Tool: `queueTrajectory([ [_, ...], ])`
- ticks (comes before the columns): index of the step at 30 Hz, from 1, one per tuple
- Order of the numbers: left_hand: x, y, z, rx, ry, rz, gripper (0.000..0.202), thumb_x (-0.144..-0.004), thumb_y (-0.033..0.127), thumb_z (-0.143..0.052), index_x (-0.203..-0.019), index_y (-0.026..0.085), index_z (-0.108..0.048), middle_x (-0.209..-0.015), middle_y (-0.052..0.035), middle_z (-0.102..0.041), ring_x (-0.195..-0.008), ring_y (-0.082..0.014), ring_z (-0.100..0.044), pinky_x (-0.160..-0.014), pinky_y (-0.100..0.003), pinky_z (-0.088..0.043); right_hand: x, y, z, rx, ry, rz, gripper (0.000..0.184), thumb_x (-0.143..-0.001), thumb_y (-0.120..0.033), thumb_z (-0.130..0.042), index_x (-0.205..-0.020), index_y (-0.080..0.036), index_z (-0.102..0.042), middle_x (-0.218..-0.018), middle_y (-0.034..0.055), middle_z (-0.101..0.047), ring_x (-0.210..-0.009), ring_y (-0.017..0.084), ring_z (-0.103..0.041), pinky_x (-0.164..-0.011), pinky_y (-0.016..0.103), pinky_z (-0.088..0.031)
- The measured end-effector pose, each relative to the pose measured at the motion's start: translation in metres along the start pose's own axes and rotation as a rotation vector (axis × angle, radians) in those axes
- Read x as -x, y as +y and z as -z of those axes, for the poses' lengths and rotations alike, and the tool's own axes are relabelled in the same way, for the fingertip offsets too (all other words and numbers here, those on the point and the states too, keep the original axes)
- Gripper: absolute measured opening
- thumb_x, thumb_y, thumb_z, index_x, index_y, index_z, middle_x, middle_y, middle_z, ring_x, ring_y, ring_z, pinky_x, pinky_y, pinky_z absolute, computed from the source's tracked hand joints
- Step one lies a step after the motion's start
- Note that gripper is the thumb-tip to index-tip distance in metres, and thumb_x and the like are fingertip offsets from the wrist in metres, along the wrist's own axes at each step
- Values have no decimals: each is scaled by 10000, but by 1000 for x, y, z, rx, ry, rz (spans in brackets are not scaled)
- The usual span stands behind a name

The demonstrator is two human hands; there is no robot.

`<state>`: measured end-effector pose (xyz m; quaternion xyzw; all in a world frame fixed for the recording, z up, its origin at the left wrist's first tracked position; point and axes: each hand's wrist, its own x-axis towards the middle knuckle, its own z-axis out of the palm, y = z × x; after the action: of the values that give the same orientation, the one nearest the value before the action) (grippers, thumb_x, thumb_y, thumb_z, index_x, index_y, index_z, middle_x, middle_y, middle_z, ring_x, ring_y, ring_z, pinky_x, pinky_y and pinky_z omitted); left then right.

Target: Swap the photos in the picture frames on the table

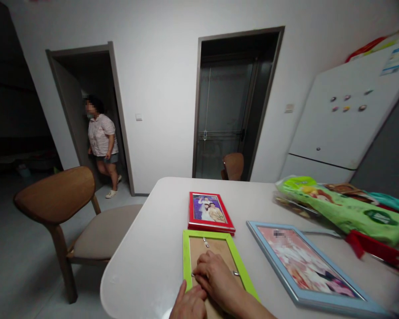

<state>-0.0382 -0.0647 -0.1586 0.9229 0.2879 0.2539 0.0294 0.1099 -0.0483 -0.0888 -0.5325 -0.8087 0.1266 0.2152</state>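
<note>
We note two bare hands. Right hand [216, 275]: rounded knuckles just behind the fingers, smooth broad back further behind, then bare forearm [251, 306] running to the lower edge of view. Left hand [191, 303]: rounded fingers, the back behind them cropped by that edge. Nail detail too small to tell.

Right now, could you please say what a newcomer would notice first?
Probably the green frame, lying face down beneath the left hand and right hand. A red frame lies beyond it, a blue frame to the right. Farther back, a person is in the left doorway.
</note>
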Motion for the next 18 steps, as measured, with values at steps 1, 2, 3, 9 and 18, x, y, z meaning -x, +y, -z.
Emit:
queueTrajectory([
  [1, -1, 2, 5, 15, -16, 11, 187, -811, 104, -380, -933, 203, -482, -1089, -40, -586, -1064, -149, -487, -913, -415, -371, 4, 1, 4, -34, 4, -4, 188, -737, -166, -468, -765, -219, -646, -783, 23, -593, -801, 158, -473, -748, 287, -327],
  [2, -1, 3, 10, 31, -29, 16, 165, -812, 125, -388, -926, 201, -481, -1103, -47, -576, -1068, -155, -483, -911, -423, -369, 10, 2, 10, -76, 5, -3, 201, -738, -166, -462, -813, -219, -640, -834, 32, -585, -831, 160, -472, -766, 291, -333],
  [3, -1, 5, 15, 46, -35, 18, 141, -811, 153, -402, -921, 199, -479, -1113, -55, -568, -1071, -163, -481, -909, -431, -368, 18, 4, 16, -121, -4, 5, 212, -731, -163, -464, -849, -220, -632, -886, 38, -572, -866, 163, -468, -786, 294, -337],
  [9, -1, 6, 27, 112, -42, -18, 279, -728, 435, -524, -854, 190, -479, -1092, -85, -569, -1056, -208, -489, -915, -449, -354, 57, 10, 36, -200, -207, 59, 194, -630, -153, -580, -745, -288, -661, -1042, -1, -498, -1003, 173, -414, -874, 315, -298],
  [18, 0, 8, 9, 47, -21, 106, 72, -783, 138, -459, -799, 204, -481, -1070, -44, -579, -1059, -160, -479, -934, -419, -334, 54, 8, 15, -70, -88, 55, 171, -634, -135, -529, -662, -245, -657, -970, 21, -545, -942, 185, -454, -824, 341, -334],
])
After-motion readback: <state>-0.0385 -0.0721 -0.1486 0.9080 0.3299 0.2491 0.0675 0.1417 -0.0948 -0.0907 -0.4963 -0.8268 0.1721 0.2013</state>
